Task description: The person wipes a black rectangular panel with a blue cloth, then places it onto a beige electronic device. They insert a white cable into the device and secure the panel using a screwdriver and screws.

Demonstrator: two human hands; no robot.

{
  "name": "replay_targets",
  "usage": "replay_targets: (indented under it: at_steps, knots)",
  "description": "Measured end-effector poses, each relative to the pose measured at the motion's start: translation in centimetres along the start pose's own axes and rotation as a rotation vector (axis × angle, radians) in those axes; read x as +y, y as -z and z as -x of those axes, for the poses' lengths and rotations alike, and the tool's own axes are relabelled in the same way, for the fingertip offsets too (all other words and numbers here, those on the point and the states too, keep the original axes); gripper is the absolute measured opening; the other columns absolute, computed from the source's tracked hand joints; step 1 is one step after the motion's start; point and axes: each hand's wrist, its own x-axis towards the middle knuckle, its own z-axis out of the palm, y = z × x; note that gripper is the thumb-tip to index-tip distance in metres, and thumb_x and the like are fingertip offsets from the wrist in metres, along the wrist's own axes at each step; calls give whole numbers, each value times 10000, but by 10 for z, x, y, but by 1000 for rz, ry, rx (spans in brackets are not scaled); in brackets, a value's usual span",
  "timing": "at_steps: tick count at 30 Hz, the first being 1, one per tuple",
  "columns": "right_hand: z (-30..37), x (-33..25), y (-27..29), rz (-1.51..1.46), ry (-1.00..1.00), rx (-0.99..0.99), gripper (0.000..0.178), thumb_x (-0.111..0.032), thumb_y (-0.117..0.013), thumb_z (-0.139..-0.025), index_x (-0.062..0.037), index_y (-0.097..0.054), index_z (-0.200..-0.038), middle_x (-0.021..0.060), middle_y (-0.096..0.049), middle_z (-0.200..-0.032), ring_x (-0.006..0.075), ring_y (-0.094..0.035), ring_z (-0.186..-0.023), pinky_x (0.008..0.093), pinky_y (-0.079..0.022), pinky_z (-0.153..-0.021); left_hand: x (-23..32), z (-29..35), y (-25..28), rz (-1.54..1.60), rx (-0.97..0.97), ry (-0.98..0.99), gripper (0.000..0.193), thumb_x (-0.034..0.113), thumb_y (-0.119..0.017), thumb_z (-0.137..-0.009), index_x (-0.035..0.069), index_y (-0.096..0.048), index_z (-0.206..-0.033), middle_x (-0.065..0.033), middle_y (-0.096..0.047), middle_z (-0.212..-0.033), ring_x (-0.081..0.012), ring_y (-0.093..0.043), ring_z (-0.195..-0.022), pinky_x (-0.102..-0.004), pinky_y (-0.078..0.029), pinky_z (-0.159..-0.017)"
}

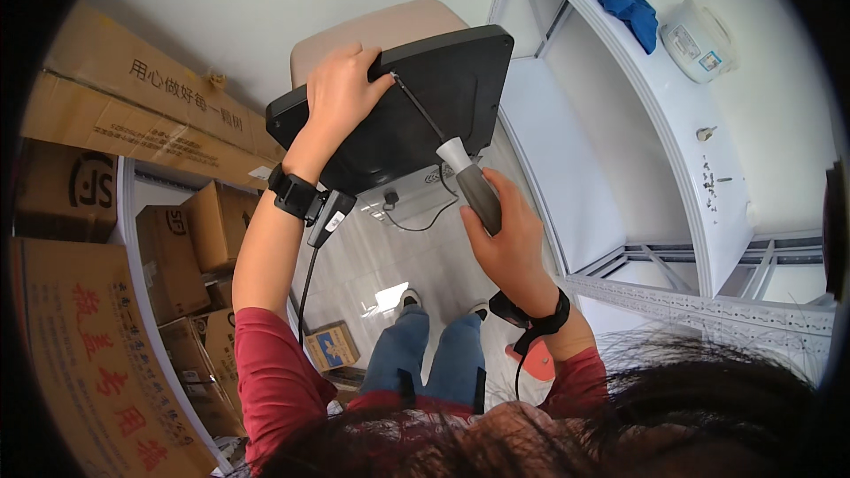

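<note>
My right hand (513, 243) is wrapped round the grey handle of a screwdriver (479, 192) with a pale collar and a long dark shaft. The shaft slants up and left, and its tip meets the underside of a black plastic panel (425, 106) near its upper edge. With its fingers curled over that edge, my left hand (341, 93) grips the panel, thumb and forefinger close beside the tip. Whether a screw sits at the tip is too small to tell. The panel is tilted, with a beige padded piece (390, 26) behind it.
Cardboard boxes (142, 97) line the left side, some in a rack. On the right, a white shelf (655, 97) holds a blue cloth (627, 13), a clear plastic tub (698, 42) and small metal parts (711, 181). A red stool (531, 358) stands by my right forearm. A black cable (425, 226) hangs below the panel.
</note>
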Motion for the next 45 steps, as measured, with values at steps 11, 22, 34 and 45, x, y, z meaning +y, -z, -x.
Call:
replay_targets:
  at_steps: [11, 22, 34, 45]
  knots:
    - [-12, -6, -20, 24, -34, 24, 469, -52, -662, -769, -17, -472, -1197, 195, -590, -1012, 392, -610, -824, 410, -501, -651, -10, -2, -6, -4, 87, -88, 337, 277, -755, -662, 68, -685, -917, -68, -553, -716, -261, -586, -757, -381, -472, -610]
    - [-40, -23, 2, 274, 208, 144, 423, -35, -691, -745, -32, -531, -1136, 138, -514, -1104, 282, -623, -725, 342, -502, -589, -9, -6, -2, 1, 30, -70, 344, 257, -741, -683, 75, -676, -968, -82, -560, -762, -276, -586, -781, -381, -470, -654]
    - [-70, -51, 3, 337, 153, 157, 341, -75, -695, -729, -11, -544, -1029, 126, -527, -1033, 250, -598, -665, 316, -467, -509, -12, -13, -2, 6, 2, -40, 345, 249, -744, -669, 71, -679, -957, -87, -574, -773, -280, -589, -801, -384, -474, -674]
    - [-77, -61, -8, 275, 165, 214, 358, -104, -722, -731, -34, -547, -1036, 82, -569, -947, 264, -591, -662, 310, -461, -519, -11, -12, -2, 12, 0, -35, 334, 232, -730, -660, 70, -677, -948, -87, -581, -779, -285, -591, -793, -392, -478, -664]
